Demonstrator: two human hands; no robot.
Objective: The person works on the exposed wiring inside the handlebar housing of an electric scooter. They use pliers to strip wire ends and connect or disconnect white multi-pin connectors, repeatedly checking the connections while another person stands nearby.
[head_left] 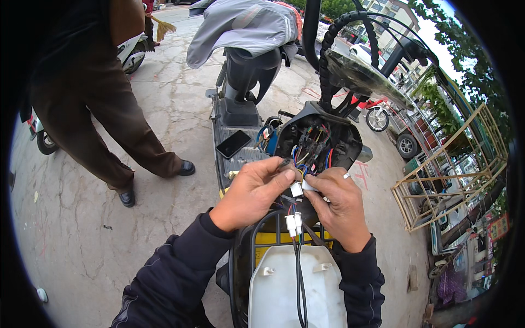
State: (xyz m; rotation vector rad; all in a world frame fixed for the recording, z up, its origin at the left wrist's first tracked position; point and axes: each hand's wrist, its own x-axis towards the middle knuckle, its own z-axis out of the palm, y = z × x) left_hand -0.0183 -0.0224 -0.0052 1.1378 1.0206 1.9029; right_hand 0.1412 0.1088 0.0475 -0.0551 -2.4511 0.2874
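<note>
My left hand [252, 192] is closed in a pinch on wires at the front of an electric scooter; a white plug connector [297, 189] hangs right by its thumb. Opposite it, my right hand [343, 203] pinches a second white connector [310, 186] between thumb and fingers. The two hands nearly meet, and whether the connectors are joined cannot be made out. Behind them the opened black housing [345, 143] shows a tangle of coloured wires [317, 136]. Below, a pair of white connectors [293, 224] dangles on black cables over a white panel [276, 284].
A phone [233, 144] lies on the footboard [221, 172]. A grey jacket [240, 27] covers the seat. Handlebar cables [328, 52] arch above the housing. To the left stands a person in brown trousers [104, 120]. A wooden frame [448, 169] and a tricycle [404, 143] are at right.
</note>
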